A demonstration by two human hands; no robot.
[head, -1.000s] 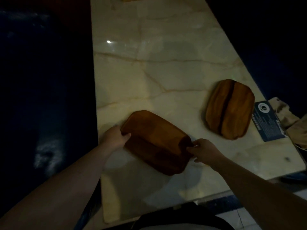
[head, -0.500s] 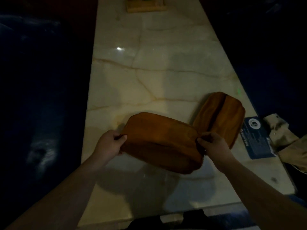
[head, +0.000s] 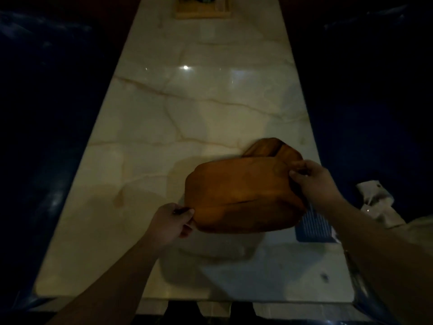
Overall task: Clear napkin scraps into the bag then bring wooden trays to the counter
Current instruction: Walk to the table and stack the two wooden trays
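Observation:
I hold a brown wooden tray [head: 241, 195] up off the marble table [head: 187, 118], over its right half. My left hand [head: 172, 222] grips the tray's near left corner. My right hand [head: 309, 178] grips its far right edge. A second wooden tray [head: 271, 147] lies on the table just behind the lifted one, mostly hidden by it. At the right edge of the view sits a pale bag or crumpled paper [head: 377, 202], beside the table.
A blue printed card [head: 314, 227] lies on the table under the right side of the lifted tray. A wooden holder [head: 202, 10] stands at the table's far end. Dark blue seating flanks both long sides of the table.
Both hands have lifted the near tray off the table and carried it to the right, so it now covers most of the second tray and part of the blue card.

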